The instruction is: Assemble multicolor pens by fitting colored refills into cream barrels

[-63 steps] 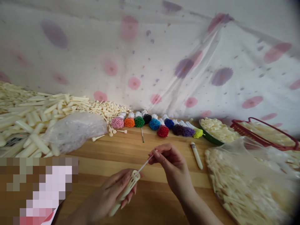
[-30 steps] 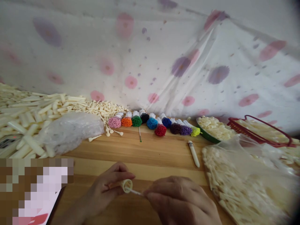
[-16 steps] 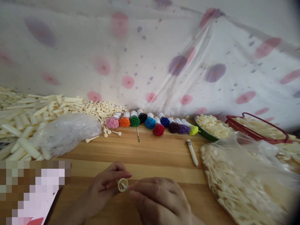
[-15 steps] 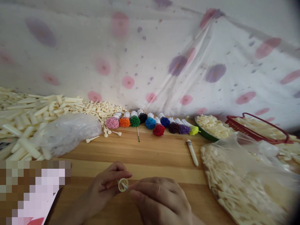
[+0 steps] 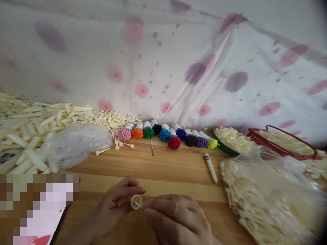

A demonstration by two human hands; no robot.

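Observation:
My left hand (image 5: 122, 197) is closed around a cream plastic pen barrel (image 5: 133, 204), its round open end turned toward me. Inside that opening some thin pieces show, but I cannot make out how many. The fingertips of my right hand (image 5: 176, 217) pinch a thin white pen refill (image 5: 138, 205) that reaches into the barrel's mouth. Beyond my hands, bundles of refills stand in a row, among them a pink bundle (image 5: 125, 132), a green bundle (image 5: 148, 130) and a red bundle (image 5: 174, 141). A single green-tipped refill (image 5: 152, 148) lies in front of the green bundle.
A finished-looking multicolour pen (image 5: 211, 168) lies on the wooden table (image 5: 178, 177). Left are piled cream tubes (image 5: 33, 153), a plastic bag (image 5: 79, 143) and a pixelated area. Right are a green bowl (image 5: 226, 148), a red basket (image 5: 283, 144) and a bag of cream parts (image 5: 265, 200).
The whole view has shifted slightly, moving things a little right and down. My hands keep the same hold, and the refill shows more clearly in the barrel's opening.

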